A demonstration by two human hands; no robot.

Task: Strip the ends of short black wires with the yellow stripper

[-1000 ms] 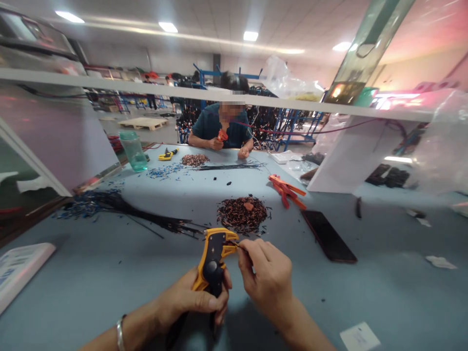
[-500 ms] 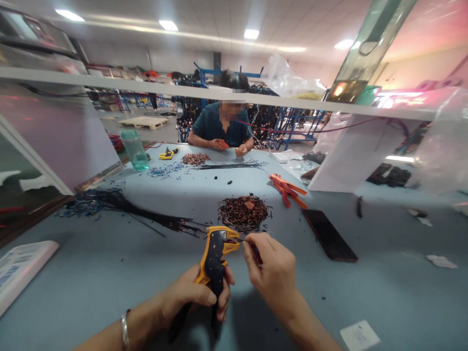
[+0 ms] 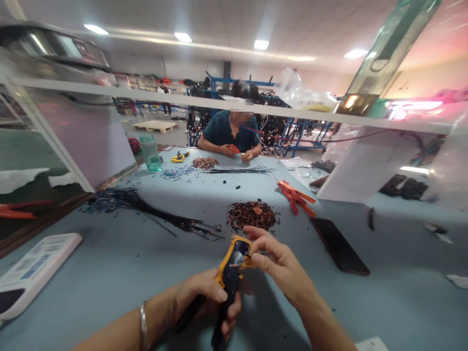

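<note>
My left hand (image 3: 209, 298) grips the black handles of a yellow and black wire stripper (image 3: 231, 269), held upright over the blue table (image 3: 109, 273). My right hand (image 3: 277, 263) is at the tool's jaws, fingers pinched at the head; whether it holds a thin wire I cannot tell. Just beyond the tool lies a pile of dark stripped wire bits (image 3: 251, 215). A bundle of thin black wires (image 3: 171, 220) stretches to the left of the pile.
A black phone (image 3: 341, 245) lies right of the pile, orange strippers (image 3: 296, 196) behind it. A white device (image 3: 34, 269) sits at the left edge. Across the table a person in a dark shirt (image 3: 231, 132) works, with a green bottle (image 3: 150, 152) nearby.
The view has shifted left and down, so everything sits further right. My right hand has closed in over the stripper's head, and the tool now tilts more toward me.
</note>
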